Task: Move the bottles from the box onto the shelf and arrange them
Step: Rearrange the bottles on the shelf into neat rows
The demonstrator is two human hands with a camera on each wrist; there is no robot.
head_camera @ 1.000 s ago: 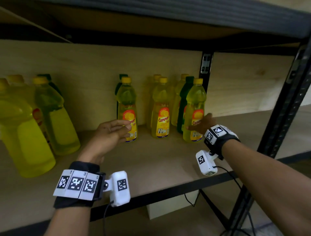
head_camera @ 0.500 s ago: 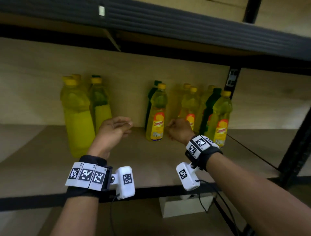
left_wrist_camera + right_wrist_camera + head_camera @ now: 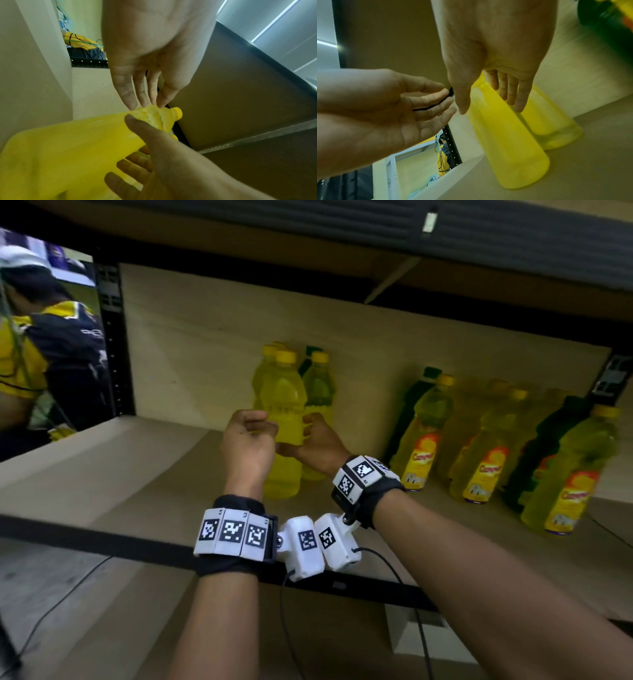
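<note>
A large yellow bottle point(image 3: 282, 395) stands upright on the wooden shelf board point(image 3: 120, 474), with more large bottles right behind it. My right hand point(image 3: 310, 436) grips this bottle point(image 3: 505, 148) at mid-height, thumb across its front and fingers on its far side. In the left wrist view those fingers show tinted through the bottle point(image 3: 68, 148). My left hand point(image 3: 255, 428) is just left of it, fingers relaxed and holding nothing; its fingertips point(image 3: 132, 106) reach the bottle's shoulder below the yellow cap. No box is in view.
Several small labelled yellow bottles point(image 3: 424, 436) and dark green ones point(image 3: 544, 460) stand in rows on the right. The upper shelf point(image 3: 342, 227) hangs low overhead. A black upright post point(image 3: 113, 344) bounds the left side; a person point(image 3: 41, 344) stands beyond it. Bare board lies left.
Both hands have moved left, away from the small labelled bottles, to the large yellow bottles. The right hand has closed round the front large bottle. The head view swung left too.
</note>
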